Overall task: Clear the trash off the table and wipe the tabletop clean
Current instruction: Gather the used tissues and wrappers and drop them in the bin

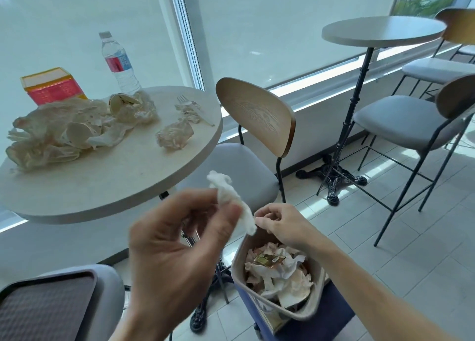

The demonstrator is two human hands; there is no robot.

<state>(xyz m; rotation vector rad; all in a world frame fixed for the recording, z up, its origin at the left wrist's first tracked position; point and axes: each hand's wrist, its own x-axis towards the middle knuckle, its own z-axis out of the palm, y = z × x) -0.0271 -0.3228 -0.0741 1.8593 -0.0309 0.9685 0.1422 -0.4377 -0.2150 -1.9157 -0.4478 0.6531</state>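
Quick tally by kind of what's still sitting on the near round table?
Water bottle: 1
Red and yellow carton: 1
Plastic fork: 1
Crumpled wrapper piles: 4
Total: 7, though pieces within the piles can't be separated.

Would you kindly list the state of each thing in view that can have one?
Water bottle: upright, capped.
Trash bin: open, nearly full of crumpled paper.
White tissue: crumpled, pinched in left hand above the bin.
Right hand: fingers curled beside the tissue's lower end.
Wrappers: crumpled, on the table.
Plastic fork: lying on table.
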